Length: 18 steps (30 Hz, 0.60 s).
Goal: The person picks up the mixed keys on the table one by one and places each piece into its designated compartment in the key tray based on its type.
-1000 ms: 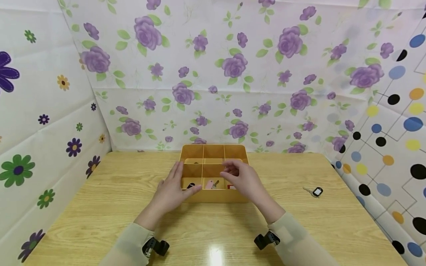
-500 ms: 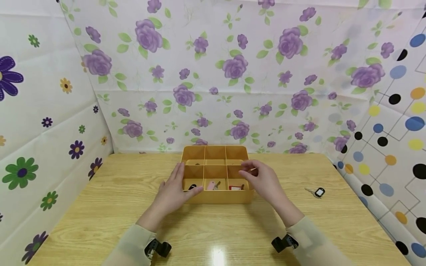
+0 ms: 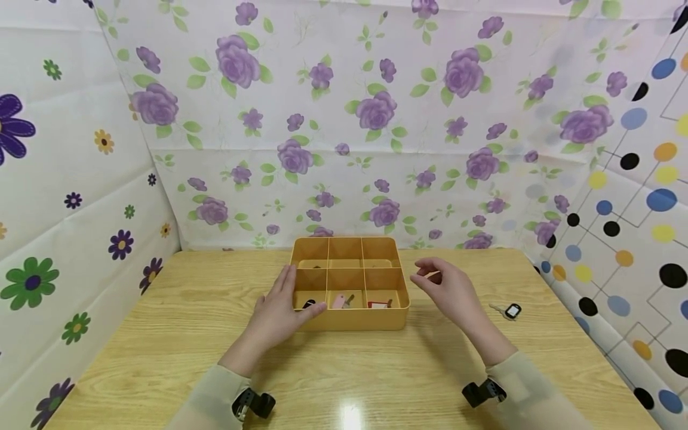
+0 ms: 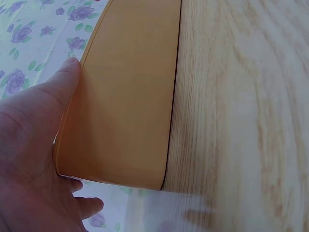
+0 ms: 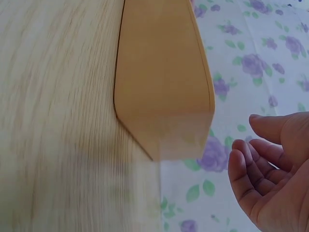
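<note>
An orange organizer box (image 3: 352, 319) with several compartments stands on the table. My left hand (image 3: 276, 313) rests at its left front corner, fingers straight along the left side and thumb on the front rim. In the left wrist view, the thumb (image 4: 67, 79) touches the box's upper edge. Off the right side of the box is my right hand (image 3: 448, 292), loosely curled with nothing in it. A key with a pink tag (image 3: 339, 301) lies in the front middle compartment; a red and white tag (image 3: 378, 304) is in the front right one. My left thumb partly hides a black item (image 3: 309, 303).
A key with a black and white fob (image 3: 512, 310) lies on the wooden table (image 3: 355, 370), to the right of my right hand. Floral cloth (image 3: 344, 149) hangs behind the table, with patterned cloths at both sides.
My right hand has moved right, from over the front right compartment to beyond the box's right side, uncovering the red and white tag. My left hand stays at the corner.
</note>
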{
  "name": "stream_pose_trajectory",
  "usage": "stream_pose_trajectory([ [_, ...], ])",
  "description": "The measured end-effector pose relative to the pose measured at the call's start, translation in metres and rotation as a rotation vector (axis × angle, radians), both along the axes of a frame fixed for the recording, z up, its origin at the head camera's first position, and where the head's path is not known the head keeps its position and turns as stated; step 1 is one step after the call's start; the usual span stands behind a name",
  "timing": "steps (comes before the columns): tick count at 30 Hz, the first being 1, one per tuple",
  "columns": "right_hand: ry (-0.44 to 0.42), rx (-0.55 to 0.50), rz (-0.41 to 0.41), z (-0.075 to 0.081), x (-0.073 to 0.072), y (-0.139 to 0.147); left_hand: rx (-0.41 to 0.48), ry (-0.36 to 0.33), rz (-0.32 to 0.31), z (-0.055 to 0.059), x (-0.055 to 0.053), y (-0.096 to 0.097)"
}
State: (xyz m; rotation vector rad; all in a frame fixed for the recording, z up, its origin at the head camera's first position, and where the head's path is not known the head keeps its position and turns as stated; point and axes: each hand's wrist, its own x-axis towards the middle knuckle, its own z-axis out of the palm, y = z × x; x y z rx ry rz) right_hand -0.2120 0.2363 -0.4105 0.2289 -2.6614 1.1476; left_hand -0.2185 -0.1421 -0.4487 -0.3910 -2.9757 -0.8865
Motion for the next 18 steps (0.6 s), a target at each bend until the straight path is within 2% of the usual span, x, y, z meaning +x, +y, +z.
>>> stream_pose_trajectory([
  [9, -0.017, 0.073, -0.024, -0.006, 0.001, 0.033, -0.002, -0.002, -0.001, 0.000, 0.000, 0.000],
  [18, -0.030, 0.118, -0.042, -0.005, 0.006, 0.055, 0.008, 0.007, -0.002, -0.001, -0.001, -0.001],
])
